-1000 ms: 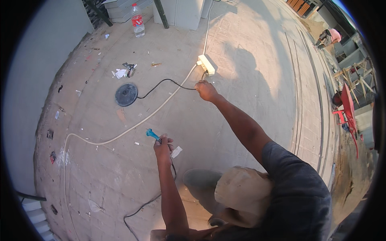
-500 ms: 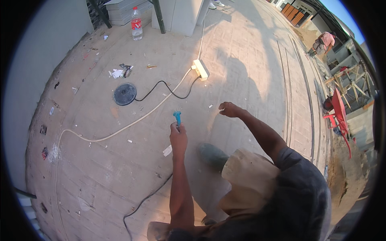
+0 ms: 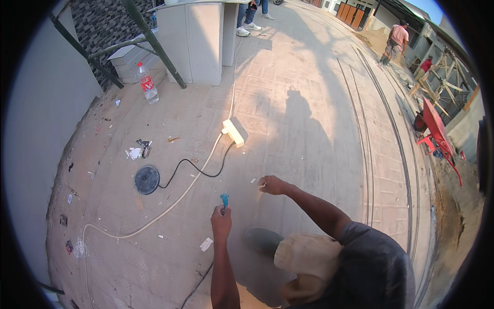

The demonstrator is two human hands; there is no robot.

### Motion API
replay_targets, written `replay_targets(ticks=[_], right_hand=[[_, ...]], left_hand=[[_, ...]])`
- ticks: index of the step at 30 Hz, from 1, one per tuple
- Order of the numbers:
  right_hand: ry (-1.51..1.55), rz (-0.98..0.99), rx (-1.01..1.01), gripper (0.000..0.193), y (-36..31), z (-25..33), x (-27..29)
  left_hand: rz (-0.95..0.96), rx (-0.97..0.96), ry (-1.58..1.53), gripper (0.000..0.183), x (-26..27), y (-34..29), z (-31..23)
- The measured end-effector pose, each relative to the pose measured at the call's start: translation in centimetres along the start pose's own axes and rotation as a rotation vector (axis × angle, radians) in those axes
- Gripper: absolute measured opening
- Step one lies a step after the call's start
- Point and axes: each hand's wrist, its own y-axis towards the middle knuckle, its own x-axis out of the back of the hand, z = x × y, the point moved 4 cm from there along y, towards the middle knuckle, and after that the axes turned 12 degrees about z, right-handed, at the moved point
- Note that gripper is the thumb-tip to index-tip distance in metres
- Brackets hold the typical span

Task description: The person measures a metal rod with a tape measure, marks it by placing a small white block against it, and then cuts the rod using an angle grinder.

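My left hand (image 3: 221, 225) is closed around a blue electrical plug (image 3: 224, 200), whose metal prongs point away from me. A black cord (image 3: 198, 284) runs along the ground below my left forearm; its link to the plug is hidden. To the right, my right hand (image 3: 274, 185) hovers over the paving with fingers loosely bent and a little apart, and nothing clear shows in them. Farther ahead lies a cream extension socket (image 3: 233, 133) with a white cable (image 3: 154, 220) and a thin black cord plugged in. That black cord reaches a round dark disc (image 3: 147, 179).
A water bottle (image 3: 147, 85) stands near green metal legs (image 3: 154, 44) and a pale boxy stand (image 3: 191, 46). Paper scraps and debris dot the paving. At right are long rods (image 3: 393, 134), a red wheelbarrow (image 3: 436, 129) and a person in pink (image 3: 398, 38). Other people's legs (image 3: 249, 20) show far ahead.
The view has tilted up, so the ground things sit lower in the picture. My left hand still grips the plug, and my right hand has come slightly closer to it.
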Motion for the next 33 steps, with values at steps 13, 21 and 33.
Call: replay_targets(ticks=[13,21,33], right_hand=[[0.461,-0.487,-0.176,0.055,18.6,-8.3,9.9],[0.714,-0.21,-0.157,0.062,24.5,-4.6,10.5],[0.747,-0.16,-0.17,0.05,24.0,-5.1,12.3]], left_hand=[[0.014,-0.014,0.073,0.028,-2.4,14.2,-5.0],[-0.019,0.085,0.325,0.037,-2.5,22.3,-7.0],[0.059,0.107,-0.012,0.032,-7.5,31.0,-5.1]])
